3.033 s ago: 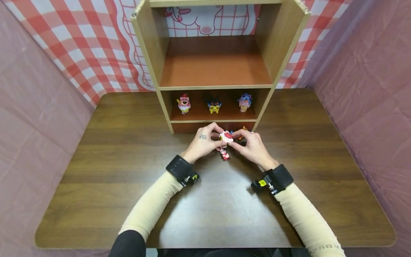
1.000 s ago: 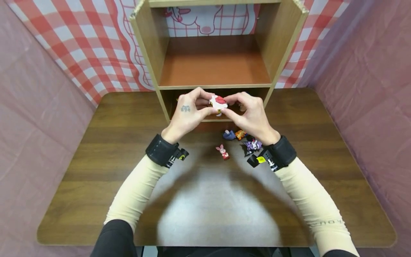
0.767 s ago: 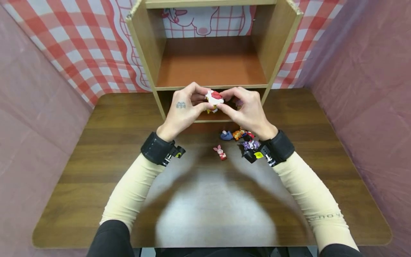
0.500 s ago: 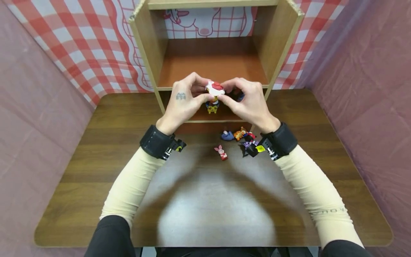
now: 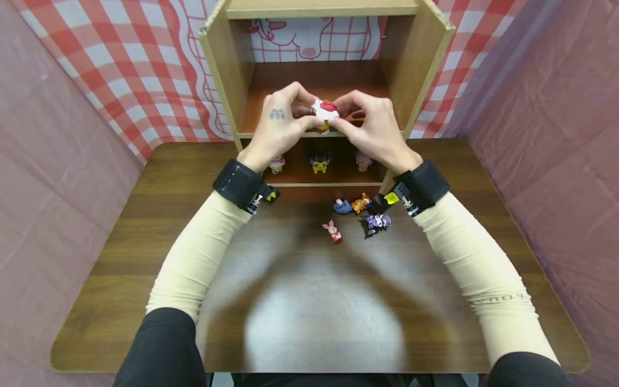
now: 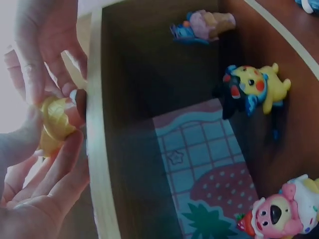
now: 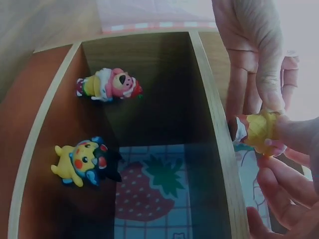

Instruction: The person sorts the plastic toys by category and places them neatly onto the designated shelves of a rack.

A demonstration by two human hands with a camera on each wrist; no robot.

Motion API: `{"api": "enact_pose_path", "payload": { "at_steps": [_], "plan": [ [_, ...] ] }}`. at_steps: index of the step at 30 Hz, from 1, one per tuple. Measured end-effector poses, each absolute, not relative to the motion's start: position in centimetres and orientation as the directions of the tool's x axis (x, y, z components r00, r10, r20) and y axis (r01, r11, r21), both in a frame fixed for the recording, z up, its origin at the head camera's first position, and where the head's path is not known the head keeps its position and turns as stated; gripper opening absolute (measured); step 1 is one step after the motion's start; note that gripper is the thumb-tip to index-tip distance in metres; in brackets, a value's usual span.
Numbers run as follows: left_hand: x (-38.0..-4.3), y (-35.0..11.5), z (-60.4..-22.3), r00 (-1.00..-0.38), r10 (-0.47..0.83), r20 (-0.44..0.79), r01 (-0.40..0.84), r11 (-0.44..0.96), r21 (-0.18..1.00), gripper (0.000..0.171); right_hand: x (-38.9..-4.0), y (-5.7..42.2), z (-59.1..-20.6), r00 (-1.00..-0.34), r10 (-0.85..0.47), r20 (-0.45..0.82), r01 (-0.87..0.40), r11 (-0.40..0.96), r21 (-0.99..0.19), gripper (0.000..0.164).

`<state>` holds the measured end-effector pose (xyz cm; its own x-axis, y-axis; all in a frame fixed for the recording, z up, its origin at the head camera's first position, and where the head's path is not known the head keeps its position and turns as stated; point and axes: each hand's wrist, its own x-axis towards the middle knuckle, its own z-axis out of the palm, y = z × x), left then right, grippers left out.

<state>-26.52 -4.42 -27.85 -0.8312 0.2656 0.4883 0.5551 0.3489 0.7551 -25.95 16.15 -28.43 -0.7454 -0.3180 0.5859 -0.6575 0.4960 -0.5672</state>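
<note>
Both hands pinch one small figurine [image 5: 325, 110], with a white-and-red top and a yellow waffle-cone part [image 6: 59, 119] that shows in the wrist views. The left hand [image 5: 282, 119] holds its left side between thumb and fingers. From the right, the right hand [image 5: 373, 122] does the same. The figurine is at the front edge of the upper shelf board [image 5: 309, 75]; whether it touches the board cannot be told. In the compartment below stand a pink bear figurine [image 7: 119, 85], a yellow figurine with a dark hood [image 5: 319, 164] and a blue-and-pink figurine [image 6: 202, 27].
The wooden shelf unit [image 5: 430, 70] stands at the back of the table [image 5: 121, 258]. Before it lie a pink rabbit-eared figurine [image 5: 332, 232], a blue-grey one [image 5: 342, 206], an orange striped one [image 5: 360, 203] and a purple one [image 5: 379, 221]. The shelf's side panels flank the hands.
Both hands have lifted the figurine from low over the table, past the lower compartment, up to the upper board. The pink bear and yellow figurine show again below them.
</note>
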Motion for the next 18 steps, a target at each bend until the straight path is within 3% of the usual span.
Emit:
{"api": "enact_pose_path", "payload": {
  "at_steps": [18],
  "plan": [
    [-29.0,-4.5,-27.0,-0.888,0.25,0.385,0.458,0.412,0.788,0.029,-28.3,15.6,-27.3,-0.795,-0.323,0.514,-0.594,0.586,-0.551,0.024]
  ]
}}
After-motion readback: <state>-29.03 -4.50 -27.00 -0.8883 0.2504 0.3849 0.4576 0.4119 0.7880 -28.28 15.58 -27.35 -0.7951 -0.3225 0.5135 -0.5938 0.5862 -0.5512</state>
